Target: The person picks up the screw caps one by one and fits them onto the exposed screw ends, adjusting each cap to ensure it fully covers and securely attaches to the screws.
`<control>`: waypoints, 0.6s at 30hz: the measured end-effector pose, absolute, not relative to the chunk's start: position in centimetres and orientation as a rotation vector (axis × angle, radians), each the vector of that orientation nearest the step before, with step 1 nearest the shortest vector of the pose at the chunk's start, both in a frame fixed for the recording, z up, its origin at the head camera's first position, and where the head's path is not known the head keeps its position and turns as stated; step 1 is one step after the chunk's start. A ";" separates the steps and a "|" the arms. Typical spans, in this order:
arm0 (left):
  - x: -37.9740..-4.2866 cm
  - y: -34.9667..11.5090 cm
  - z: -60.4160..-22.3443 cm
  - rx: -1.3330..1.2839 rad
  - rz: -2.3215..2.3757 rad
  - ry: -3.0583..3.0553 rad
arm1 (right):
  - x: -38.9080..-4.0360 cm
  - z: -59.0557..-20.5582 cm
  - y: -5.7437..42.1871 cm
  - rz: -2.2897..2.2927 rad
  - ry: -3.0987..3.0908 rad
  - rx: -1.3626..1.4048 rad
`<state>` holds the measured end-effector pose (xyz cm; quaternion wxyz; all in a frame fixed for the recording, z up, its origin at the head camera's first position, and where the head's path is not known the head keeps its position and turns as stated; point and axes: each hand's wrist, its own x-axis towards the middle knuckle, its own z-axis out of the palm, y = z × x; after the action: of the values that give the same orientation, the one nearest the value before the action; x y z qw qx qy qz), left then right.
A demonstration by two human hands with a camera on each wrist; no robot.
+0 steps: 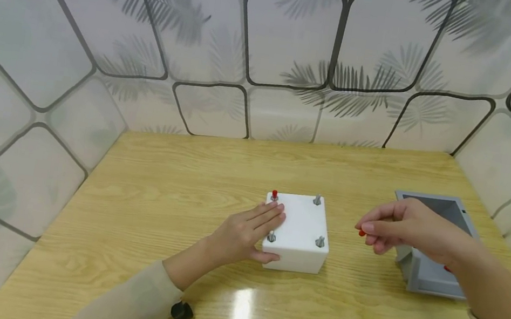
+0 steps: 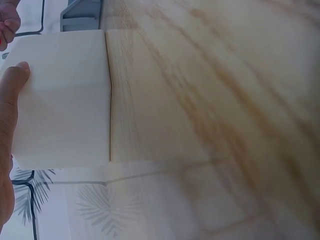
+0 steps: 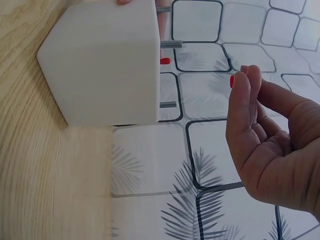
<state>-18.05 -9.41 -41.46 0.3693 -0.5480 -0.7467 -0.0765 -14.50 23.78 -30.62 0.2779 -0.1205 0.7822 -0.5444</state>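
Note:
A white block [image 1: 300, 223] stands on the table with metal threaded studs [image 1: 319, 241] rising from its top corners. The far-left stud wears a small red cap [image 1: 274, 194]. My left hand [image 1: 245, 229] rests on the block's left side, straight fingers across the top and thumb [image 2: 17, 75] against the front face. To the right of the block, in the air, my right hand [image 1: 403, 226] pinches another small red cap [image 1: 362, 233] between thumb and fingertips. In the right wrist view only an edge of that cap [image 3: 232, 81] shows.
A grey bin [image 1: 436, 287] stands on the right, partly hidden beneath the right forearm, with something red [image 1: 447, 269] inside. Patterned fabric [image 1: 292, 39] encloses the back and sides of the wooden table [image 1: 175, 170].

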 end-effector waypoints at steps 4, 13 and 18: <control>-18.1 -9.4 -41.5 -1.403 -0.194 -1.907 | -14.5 -30.4 23.4 -1.481 2.097 -0.379; -18.2 -9.4 -41.5 -1.396 -0.194 -1.888 | -14.5 -30.2 22.7 -1.534 2.083 -0.468; -18.3 -9.4 -41.5 -1.392 -0.187 -1.891 | -14.6 -30.6 22.4 -1.554 2.080 -0.497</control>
<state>-18.27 -9.37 -41.54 0.3831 -0.5458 -0.7416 -0.0735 -14.58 22.40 -30.60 0.2465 -0.1821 0.7625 -0.5699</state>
